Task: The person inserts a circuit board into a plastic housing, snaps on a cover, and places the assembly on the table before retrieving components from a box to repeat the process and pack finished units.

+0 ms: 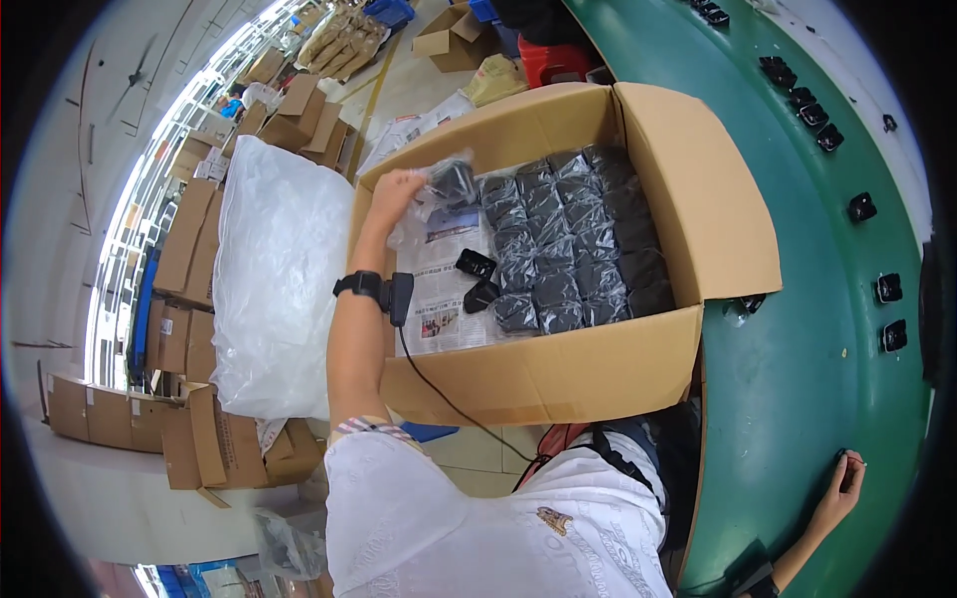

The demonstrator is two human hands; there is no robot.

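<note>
One bagged black part [454, 183] is clamped in the left grip [398, 189]; right grip [846, 478], I cannot tell.

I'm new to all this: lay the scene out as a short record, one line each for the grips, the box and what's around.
Left grip: holds a small black piece wrapped in clear plastic
Right grip: at the long green tabletop, fingers bent; whether it holds anything is unclear
Container: open brown cardboard box
Inside: rows of plastic-wrapped black blocks; two unwrapped black pieces on printed newspaper
Left of box: bulky translucent white plastic bag
Tabletop: scattered black parts
</note>
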